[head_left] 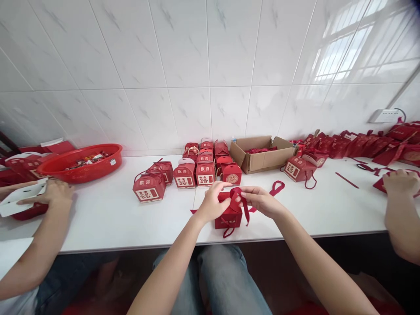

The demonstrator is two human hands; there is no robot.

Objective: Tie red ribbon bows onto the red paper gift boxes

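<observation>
A small red gift box point(226, 221) stands in front of me near the table's front edge, with a dark red cord handle point(229, 232) hanging down its near side. Over its top a red ribbon point(246, 211) is looped, one tail falling at the right. My right hand point(260, 201) pinches this ribbon between thumb and fingers. From the other side my left hand point(213, 202) closes its thumb and fingers around the ribbon loop at the box's top; its fingertips are partly hidden. Another looped ribbon end point(277, 187) lies on the table beyond my right hand.
Red boxes point(205, 174) stand grouped behind, with two more point(149, 187) left. A cardboard box point(267, 159) holds red material; a red basin point(82, 168) holds small wrapped items. Another person's hand point(57, 192) works at left, another point(402, 181) at right. Scissors point(364, 167) lie right.
</observation>
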